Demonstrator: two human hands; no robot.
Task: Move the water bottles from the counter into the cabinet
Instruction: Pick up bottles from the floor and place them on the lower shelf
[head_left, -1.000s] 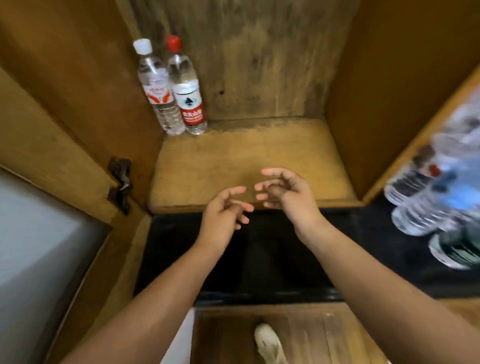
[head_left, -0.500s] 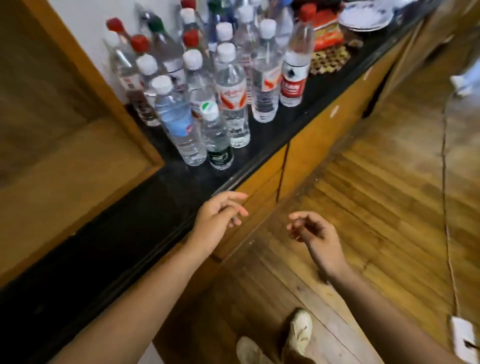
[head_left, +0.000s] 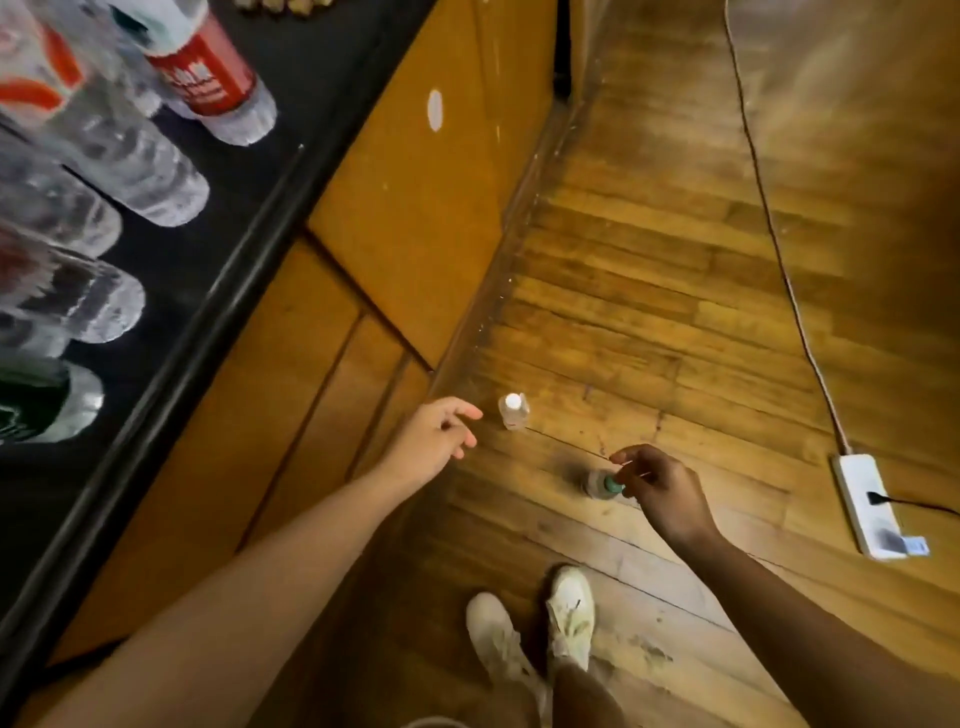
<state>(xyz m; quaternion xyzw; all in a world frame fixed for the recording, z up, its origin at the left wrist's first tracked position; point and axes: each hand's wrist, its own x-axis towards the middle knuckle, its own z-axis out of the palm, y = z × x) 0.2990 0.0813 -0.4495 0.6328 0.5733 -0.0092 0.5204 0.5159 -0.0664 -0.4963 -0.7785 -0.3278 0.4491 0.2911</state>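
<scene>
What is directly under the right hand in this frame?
Under the right hand a green-capped bottle stands on the wooden floor; fingertips are at its cap. The hand covers part of the bottle, so actual contact cannot be confirmed.

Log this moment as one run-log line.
left hand: open, near white-cap bottle | right hand: at green-cap bottle, grip unclear | both bottles upright on floor

Warm, dim indoor light. Bottles (head_left: 130, 171) on the counter smeared by motion blur and wide-angle stretch; floor (head_left: 649, 270) beside them sharper, brighter upper right. Right forearm shadowed.
</scene>
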